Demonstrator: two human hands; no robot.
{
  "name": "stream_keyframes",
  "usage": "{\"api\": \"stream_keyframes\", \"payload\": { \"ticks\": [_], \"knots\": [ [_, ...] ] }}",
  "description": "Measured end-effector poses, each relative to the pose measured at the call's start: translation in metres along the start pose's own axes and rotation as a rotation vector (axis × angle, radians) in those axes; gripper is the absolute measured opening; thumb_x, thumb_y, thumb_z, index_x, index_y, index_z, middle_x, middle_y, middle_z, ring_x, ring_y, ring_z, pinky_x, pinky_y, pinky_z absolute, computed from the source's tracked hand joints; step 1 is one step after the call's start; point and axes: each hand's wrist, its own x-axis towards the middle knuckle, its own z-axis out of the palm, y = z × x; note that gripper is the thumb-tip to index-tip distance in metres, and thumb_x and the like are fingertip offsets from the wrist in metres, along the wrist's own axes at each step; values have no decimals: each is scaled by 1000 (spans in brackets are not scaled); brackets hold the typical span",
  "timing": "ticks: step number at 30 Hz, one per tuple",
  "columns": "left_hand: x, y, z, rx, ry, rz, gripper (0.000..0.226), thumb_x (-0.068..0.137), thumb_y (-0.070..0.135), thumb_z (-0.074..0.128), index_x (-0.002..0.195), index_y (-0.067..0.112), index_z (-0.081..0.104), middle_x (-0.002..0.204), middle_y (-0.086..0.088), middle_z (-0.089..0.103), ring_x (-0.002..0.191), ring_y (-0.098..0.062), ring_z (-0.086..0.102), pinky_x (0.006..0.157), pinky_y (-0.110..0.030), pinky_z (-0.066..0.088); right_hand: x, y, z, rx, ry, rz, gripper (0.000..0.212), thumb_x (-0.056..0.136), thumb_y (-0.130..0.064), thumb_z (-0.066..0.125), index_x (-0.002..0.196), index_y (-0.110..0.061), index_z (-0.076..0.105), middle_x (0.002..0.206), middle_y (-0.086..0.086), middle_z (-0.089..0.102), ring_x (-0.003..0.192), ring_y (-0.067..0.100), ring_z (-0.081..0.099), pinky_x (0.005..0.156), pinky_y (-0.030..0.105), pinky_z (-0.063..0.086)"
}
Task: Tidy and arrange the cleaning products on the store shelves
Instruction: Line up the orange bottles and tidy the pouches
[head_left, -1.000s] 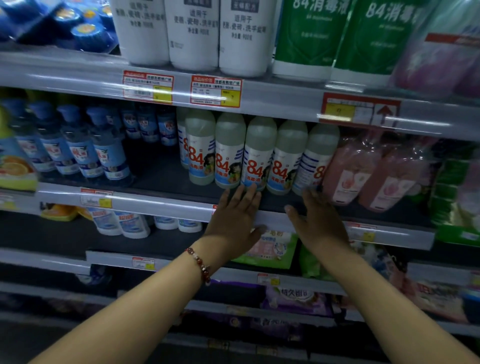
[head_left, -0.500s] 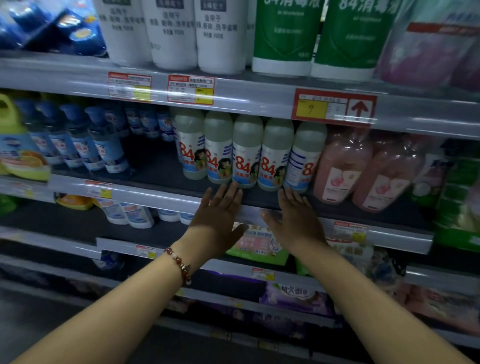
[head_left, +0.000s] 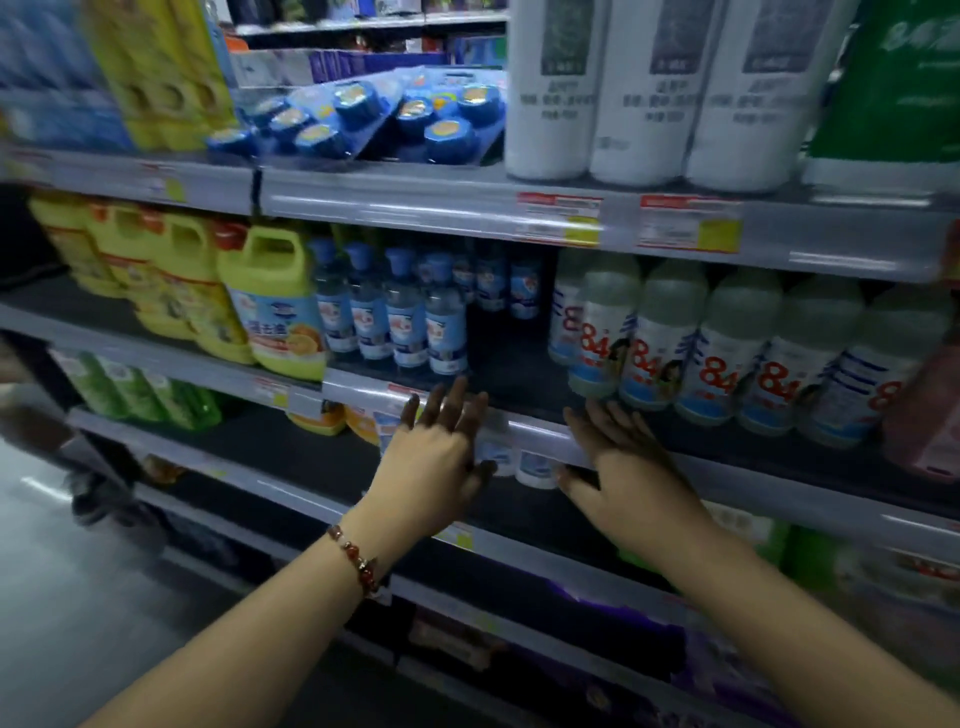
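I am holding both hands flat and empty in front of the middle shelf (head_left: 519, 423), fingers straight and spread. My left hand (head_left: 436, 457) is hovering at the shelf's front edge just below the small blue-capped bottles (head_left: 410, 322); my right hand (head_left: 628, 467) is reaching toward the front edge beneath the white 84 bottles (head_left: 660, 343). Whether either palm is touching the rail, I cannot tell.

Between those two groups a bare gap is showing on the shelf. The white bottles are standing in a row near the front edge, on the right half. I am judging them as full plastic bottles: fairly heavy, stiff-walled, with smooth labels that may slip. I would take each around its labelled middle, or push low on the body so it slides rather than tips.
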Motion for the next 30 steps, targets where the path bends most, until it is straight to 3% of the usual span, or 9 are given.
{"api": "stream_keyframes", "payload": {
  "ticks": [4,8,10,13,16,19,22,25,30],
  "knots": [
    [-16,-85,1,56,-5,26,81,101,56,45,163,22,5,171,-11,2,157,-33,8,125,-48,9,36,-88,29,77,-64,27,74,101,-56,45,162,-31,11,170,-5,-3,156,16,-6,126,33,-3],
    [-31,-171,-3,50,51,-5,76,91,47,52,158,17,33,162,-21,32,144,-43,40,112,-56,38,65,-161,54,164,-105,96,63,100,-51,51,156,-31,31,164,-1,28,149,22,28,117,37,32],
    [-33,-213,-1,3,108,-46,73,83,42,56,150,12,48,152,-24,47,130,-44,56,102,-55,50,76,-185,62,178,-67,100,67,99,-52,53,157,-35,26,167,-4,18,152,20,20,120,38,29],
    [-28,-265,-3,-57,142,-107,70,85,39,63,148,11,50,146,-24,54,123,-42,61,97,-51,54,90,-211,64,201,-13,115,72,97,-54,54,159,-37,21,167,-7,16,152,19,19,120,38,31],
    [-14,-307,-7,-51,144,-185,80,87,39,70,156,14,38,153,-26,44,129,-46,54,100,-54,49,107,-238,62,168,8,91,70,98,-52,53,158,-36,22,165,-5,23,147,21,30,114,37,37],
    [-2,-347,-5,-72,81,-330,86,96,47,58,163,19,13,168,-22,12,147,-43,32,114,-52,35,136,-277,64,98,0,-4,72,99,-52,51,160,-33,18,163,-4,25,143,22,35,112,39,39],
    [6,-379,10,-106,-54,-377,89,99,52,49,162,25,-7,170,-13,-15,155,-39,11,121,-50,25,168,-313,79,-11,-80,-151,75,100,-50,51,161,-35,10,170,-9,1,154,24,16,119,41,32],
    [12,-391,25,-134,-123,-332,94,99,50,52,162,23,-12,168,-8,-24,156,-40,3,123,-49,23,198,-329,109,-136,-186,-186,82,100,-49,50,161,-33,-1,166,-10,-21,155,22,-16,127,43,5],
    [14,-393,41,-221,-66,-340,96,100,44,52,158,29,-23,165,-1,-32,156,-39,-4,125,-49,19,216,-323,144,-311,-195,-143,87,100,-51,49,161,-22,-6,163,-3,-33,149,19,-33,117,36,-19]
  ]
}}
